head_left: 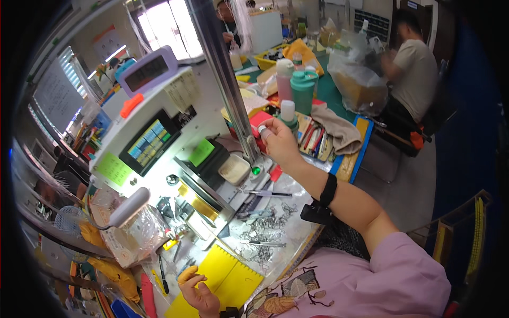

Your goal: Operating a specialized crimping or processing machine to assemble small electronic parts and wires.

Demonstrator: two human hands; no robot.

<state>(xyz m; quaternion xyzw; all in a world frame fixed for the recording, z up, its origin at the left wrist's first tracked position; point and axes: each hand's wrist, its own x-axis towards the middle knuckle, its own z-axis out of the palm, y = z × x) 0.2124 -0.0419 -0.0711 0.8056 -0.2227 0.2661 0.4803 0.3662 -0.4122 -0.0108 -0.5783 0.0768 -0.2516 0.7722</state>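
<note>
My right hand (278,139) reaches out over the bench, pinching a small white cap or piece (262,130) between thumb and fingertips, just below a small white-capped bottle (288,112). A black band (327,189) wraps that forearm. My left hand (199,290) rests low at the bench's near edge on a yellow sheet (228,278), fingers loosely curled and apart, holding nothing. A pile of small dark wire parts (265,225) lies between the two hands.
A white machine (159,138) with a colour screen and a metal post (228,85) fills the left. Teal and pink bottles (302,87), pens, a cloth (336,130) and tweezers (268,194) crowd the bench. Another person (413,74) sits at the far right; one more works behind the post.
</note>
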